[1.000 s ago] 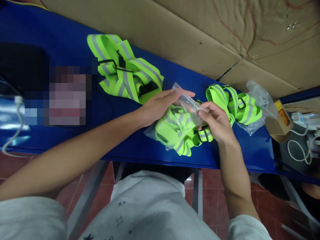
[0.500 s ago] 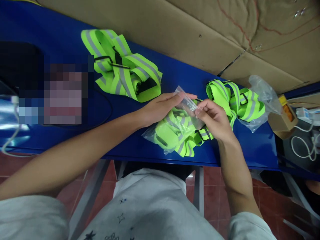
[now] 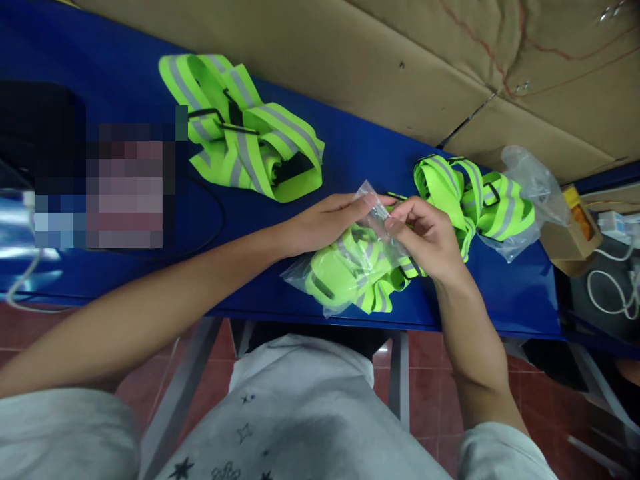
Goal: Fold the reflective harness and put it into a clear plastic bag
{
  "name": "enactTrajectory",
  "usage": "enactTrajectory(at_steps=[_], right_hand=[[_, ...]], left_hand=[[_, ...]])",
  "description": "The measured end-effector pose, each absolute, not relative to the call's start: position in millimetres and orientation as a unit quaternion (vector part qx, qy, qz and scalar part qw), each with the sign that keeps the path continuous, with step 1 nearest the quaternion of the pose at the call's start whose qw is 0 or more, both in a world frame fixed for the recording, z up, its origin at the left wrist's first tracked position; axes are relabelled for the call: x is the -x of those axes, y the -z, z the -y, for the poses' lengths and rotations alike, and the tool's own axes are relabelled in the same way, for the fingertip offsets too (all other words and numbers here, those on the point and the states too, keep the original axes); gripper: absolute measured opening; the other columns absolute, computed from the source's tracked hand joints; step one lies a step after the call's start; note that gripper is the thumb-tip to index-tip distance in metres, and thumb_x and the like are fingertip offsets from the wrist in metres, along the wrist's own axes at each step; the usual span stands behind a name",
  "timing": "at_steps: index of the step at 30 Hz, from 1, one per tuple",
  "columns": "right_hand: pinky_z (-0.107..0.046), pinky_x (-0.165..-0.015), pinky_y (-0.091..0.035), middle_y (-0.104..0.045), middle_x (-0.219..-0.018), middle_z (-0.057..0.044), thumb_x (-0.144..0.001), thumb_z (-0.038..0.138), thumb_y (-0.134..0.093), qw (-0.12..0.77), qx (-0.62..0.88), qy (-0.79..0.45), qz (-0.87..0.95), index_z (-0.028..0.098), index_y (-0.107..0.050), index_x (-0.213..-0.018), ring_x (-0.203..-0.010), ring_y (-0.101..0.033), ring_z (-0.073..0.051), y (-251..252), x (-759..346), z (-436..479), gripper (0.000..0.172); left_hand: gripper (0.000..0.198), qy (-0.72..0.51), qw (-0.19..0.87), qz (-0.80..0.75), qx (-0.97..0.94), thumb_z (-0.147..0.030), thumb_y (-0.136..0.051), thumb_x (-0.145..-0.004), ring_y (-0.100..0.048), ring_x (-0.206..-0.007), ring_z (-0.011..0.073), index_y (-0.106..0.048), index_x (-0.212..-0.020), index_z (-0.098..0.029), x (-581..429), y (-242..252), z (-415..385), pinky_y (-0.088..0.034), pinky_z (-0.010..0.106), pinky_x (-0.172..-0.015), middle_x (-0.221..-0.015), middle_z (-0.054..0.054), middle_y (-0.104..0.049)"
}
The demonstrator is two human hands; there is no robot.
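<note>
Both hands meet over a clear plastic bag (image 3: pixel 345 273) that lies near the front edge of the blue desk (image 3: pixel 125 80), stuffed with a folded neon-green reflective strap vest (image 3: pixel 340 277). The left hand (image 3: pixel 325 220) lies nearly flat, fingers stretched out, with thumb and fingertips pinching the bag's upper edge; the right hand (image 3: pixel 430 240) is curled, thumb and forefinger closed on the same edge just beside the left fingertips. Behind the bag and to its left, well apart, an unbagged reflective vest (image 3: pixel 245 140) with grey stripes and black buckles lies on the desk. To the right of the bag, just beyond the right hand, a third vest (image 3: pixel 475 200) sits half inside another clear bag (image 3: pixel 530 183). A small cardboard box (image 3: pixel 565 233) stands past that bag at the desk's right end. Brown cardboard (image 3: pixel 350 60) lines the wall behind the desk.
</note>
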State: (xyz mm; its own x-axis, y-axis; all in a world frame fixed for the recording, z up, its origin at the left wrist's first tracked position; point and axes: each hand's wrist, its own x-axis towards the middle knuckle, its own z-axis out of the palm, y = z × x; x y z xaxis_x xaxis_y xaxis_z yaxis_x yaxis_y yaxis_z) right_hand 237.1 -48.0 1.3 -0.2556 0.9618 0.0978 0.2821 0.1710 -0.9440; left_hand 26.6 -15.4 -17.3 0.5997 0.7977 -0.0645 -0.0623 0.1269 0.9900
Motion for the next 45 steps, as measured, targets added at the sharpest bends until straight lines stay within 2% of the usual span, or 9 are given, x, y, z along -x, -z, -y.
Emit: enactTrajectory(at_steps=[3, 8, 11, 17, 24, 28, 32, 39, 45], right_hand=[[-0.027, -0.055, -0.036, -0.057, -0.067, 0.004, -0.091, 0.047, -0.078, 0.391, 0.489, -0.439, 0.644, 0.023, -0.066, -0.083, -0.058, -0.046, -0.010, -2, -237, 46, 0.029], [-0.026, -0.051, -0.031, -0.052, -0.064, 0.005, -0.088, 0.055, -0.080, 0.370, 0.497, -0.466, 0.632, 0.023, -0.066, -0.086, -0.055, -0.041, -0.009, -2, -236, 46, 0.035], [-0.026, -0.051, -0.029, -0.050, -0.062, 0.006, -0.090, 0.053, -0.079, 0.367, 0.494, -0.456, 0.643, 0.022, -0.065, -0.086, -0.054, -0.039, -0.008, 0, -237, 48, 0.034], [-0.026, -0.052, -0.029, -0.049, -0.062, 0.006, -0.094, 0.047, -0.076, 0.371, 0.483, -0.447, 0.655, 0.023, -0.063, -0.086, -0.053, -0.038, -0.008, 1, -236, 50, 0.029], [-0.027, -0.057, -0.038, -0.063, -0.073, 0.003, -0.092, 0.049, -0.078, 0.367, 0.480, -0.444, 0.662, 0.023, -0.064, -0.091, -0.061, -0.052, -0.010, 2, -234, 51, 0.030], [-0.027, -0.057, -0.036, -0.058, -0.071, 0.004, -0.097, 0.043, -0.073, 0.366, 0.488, -0.405, 0.681, 0.022, -0.062, -0.090, -0.061, -0.048, -0.009, 7, -234, 50, 0.025], [-0.027, -0.055, -0.034, -0.054, -0.069, 0.005, -0.098, 0.042, -0.072, 0.365, 0.478, -0.414, 0.683, 0.021, -0.063, -0.093, -0.059, -0.046, -0.009, 8, -233, 51, 0.023], [-0.026, -0.052, -0.030, -0.052, -0.064, 0.005, -0.095, 0.048, -0.074, 0.348, 0.470, -0.432, 0.686, 0.021, -0.065, -0.087, -0.056, -0.042, -0.008, 5, -234, 52, 0.030], [-0.026, -0.055, -0.032, -0.051, -0.067, 0.005, -0.098, 0.040, -0.072, 0.348, 0.448, -0.419, 0.709, 0.022, -0.063, -0.090, -0.059, -0.043, -0.009, 5, -232, 54, 0.022]], left_hand=[[0.052, -0.381, 0.627, -0.348, -0.583, -0.065, -0.060, -0.098, -0.072, -0.102, 0.0188, -0.078, -0.117, -0.021, -28, 20, 15, -0.054, 0.028, -0.094, -0.112, 0.006, -0.080], [0.042, -0.437, 0.572, -0.363, -0.592, -0.057, -0.071, -0.093, -0.060, -0.071, 0.0132, -0.070, -0.079, -0.018, -29, 22, 14, -0.045, 0.026, -0.067, -0.078, 0.002, -0.071], [0.039, -0.416, 0.570, -0.367, -0.606, -0.054, -0.068, -0.095, -0.050, -0.063, 0.0114, -0.069, -0.081, -0.018, -29, 22, 15, -0.037, 0.027, -0.060, -0.071, 0.000, -0.062], [0.037, -0.399, 0.585, -0.335, -0.621, -0.054, -0.074, -0.091, -0.047, -0.063, 0.0109, -0.068, -0.083, -0.018, -29, 22, 15, -0.035, 0.026, -0.058, -0.070, -0.001, -0.059], [0.042, -0.376, 0.587, -0.308, -0.647, -0.057, -0.068, -0.094, -0.051, -0.066, 0.0121, -0.066, -0.083, -0.017, -29, 30, 15, -0.037, 0.026, -0.060, -0.072, 0.000, -0.061], [0.049, -0.385, 0.517, -0.327, -0.691, -0.053, -0.049, -0.105, -0.041, -0.059, 0.0101, -0.053, -0.071, -0.018, -30, 33, 15, -0.031, 0.025, -0.057, -0.062, -0.003, -0.046], [0.047, -0.428, 0.441, -0.316, -0.723, -0.047, -0.049, -0.107, -0.037, -0.056, 0.0090, -0.047, -0.070, -0.019, -29, 31, 18, -0.030, 0.024, -0.056, -0.058, -0.006, -0.038], [0.048, -0.380, 0.433, -0.321, -0.752, -0.045, -0.045, -0.108, -0.033, -0.053, 0.0083, -0.044, -0.068, -0.019, -22, 25, 13, -0.026, 0.025, -0.052, -0.058, -0.006, -0.034], [0.042, -0.397, 0.370, -0.270, -0.795, -0.032, -0.051, -0.106, -0.034, -0.052, 0.0066, -0.044, -0.067, -0.017, -23, 26, 14, -0.025, 0.024, -0.052, -0.057, -0.007, -0.037]])
